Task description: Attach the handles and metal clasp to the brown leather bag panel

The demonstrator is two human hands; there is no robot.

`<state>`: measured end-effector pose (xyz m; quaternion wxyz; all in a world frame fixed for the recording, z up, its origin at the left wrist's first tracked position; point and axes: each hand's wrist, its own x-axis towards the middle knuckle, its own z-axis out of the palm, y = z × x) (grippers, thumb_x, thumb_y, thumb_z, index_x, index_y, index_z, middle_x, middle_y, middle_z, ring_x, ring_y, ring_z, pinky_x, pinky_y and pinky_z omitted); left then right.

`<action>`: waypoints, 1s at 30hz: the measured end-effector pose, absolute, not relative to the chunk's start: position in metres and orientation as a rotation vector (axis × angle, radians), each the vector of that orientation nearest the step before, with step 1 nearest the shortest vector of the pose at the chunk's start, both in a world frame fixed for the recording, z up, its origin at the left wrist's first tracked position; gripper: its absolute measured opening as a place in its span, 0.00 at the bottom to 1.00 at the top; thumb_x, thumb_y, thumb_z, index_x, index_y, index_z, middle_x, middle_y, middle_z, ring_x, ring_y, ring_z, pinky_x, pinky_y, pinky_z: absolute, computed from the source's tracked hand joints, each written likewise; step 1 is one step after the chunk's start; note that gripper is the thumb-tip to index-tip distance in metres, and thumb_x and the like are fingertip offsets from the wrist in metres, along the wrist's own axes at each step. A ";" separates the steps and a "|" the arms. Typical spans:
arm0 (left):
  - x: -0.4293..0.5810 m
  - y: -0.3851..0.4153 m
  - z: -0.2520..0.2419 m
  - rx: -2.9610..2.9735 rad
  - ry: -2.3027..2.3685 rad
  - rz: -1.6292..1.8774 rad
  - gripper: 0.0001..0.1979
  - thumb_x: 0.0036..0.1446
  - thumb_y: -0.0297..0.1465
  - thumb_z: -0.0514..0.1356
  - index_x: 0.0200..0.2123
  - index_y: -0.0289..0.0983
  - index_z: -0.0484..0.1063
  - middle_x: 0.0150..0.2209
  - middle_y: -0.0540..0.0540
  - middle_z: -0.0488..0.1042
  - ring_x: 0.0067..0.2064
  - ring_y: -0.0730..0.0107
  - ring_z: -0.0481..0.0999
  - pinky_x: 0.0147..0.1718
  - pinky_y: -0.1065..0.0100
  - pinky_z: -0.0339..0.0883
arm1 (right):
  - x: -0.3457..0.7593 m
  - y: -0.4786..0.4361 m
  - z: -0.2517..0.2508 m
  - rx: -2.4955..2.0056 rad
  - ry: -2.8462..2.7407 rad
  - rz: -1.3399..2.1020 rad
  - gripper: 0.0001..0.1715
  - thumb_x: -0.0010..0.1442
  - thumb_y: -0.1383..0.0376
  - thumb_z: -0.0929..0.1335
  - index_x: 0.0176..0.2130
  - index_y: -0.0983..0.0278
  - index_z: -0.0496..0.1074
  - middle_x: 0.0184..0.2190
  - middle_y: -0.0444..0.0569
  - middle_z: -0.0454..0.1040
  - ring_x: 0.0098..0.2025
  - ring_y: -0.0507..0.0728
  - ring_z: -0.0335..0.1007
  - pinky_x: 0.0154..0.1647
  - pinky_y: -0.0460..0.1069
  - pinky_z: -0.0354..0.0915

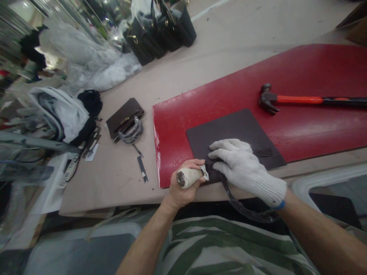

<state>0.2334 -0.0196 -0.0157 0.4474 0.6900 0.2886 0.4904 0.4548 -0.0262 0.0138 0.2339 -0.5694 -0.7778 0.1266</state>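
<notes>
Resting palm-down, the right hand (239, 162) touches the dark sheet (223, 128).

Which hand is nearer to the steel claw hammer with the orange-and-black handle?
Right. The white-gloved right hand lies below and left of the hammer in the picture, on a flat dark panel; the bare left hand, gripping an off-white handle, is farther left.

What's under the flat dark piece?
The flat dark piece lies on a red sheet, which shows past its left and upper edges. Anything right beneath the piece is covered, so I can't tell what's there. The gloved right hand is on top.
</notes>
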 end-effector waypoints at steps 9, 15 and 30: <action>0.233 -0.020 -0.012 1.858 0.730 1.153 0.11 0.62 0.30 0.68 0.46 0.38 0.72 0.49 0.36 0.79 0.53 0.55 0.81 0.53 0.52 0.76 | 0.455 -0.027 0.013 -1.545 -2.127 0.331 0.11 0.63 0.67 0.69 0.45 0.60 0.80 0.54 0.50 0.78 0.57 0.66 0.71 0.57 0.62 0.64; 0.242 -0.041 -0.013 1.883 0.860 1.246 0.10 0.63 0.27 0.64 0.48 0.38 0.71 0.52 0.36 0.78 0.55 0.56 0.79 0.54 0.52 0.75 | 0.455 -0.028 0.011 -1.526 -2.109 0.311 0.12 0.63 0.68 0.69 0.45 0.60 0.80 0.54 0.51 0.79 0.57 0.66 0.71 0.57 0.62 0.65; 0.252 -0.063 -0.022 1.729 1.073 1.338 0.12 0.65 0.26 0.61 0.51 0.40 0.68 0.55 0.36 0.75 0.59 0.55 0.76 0.59 0.48 0.70 | 0.457 -0.031 0.006 -1.458 -2.061 0.283 0.06 0.63 0.65 0.69 0.38 0.61 0.78 0.51 0.52 0.79 0.56 0.67 0.72 0.58 0.65 0.68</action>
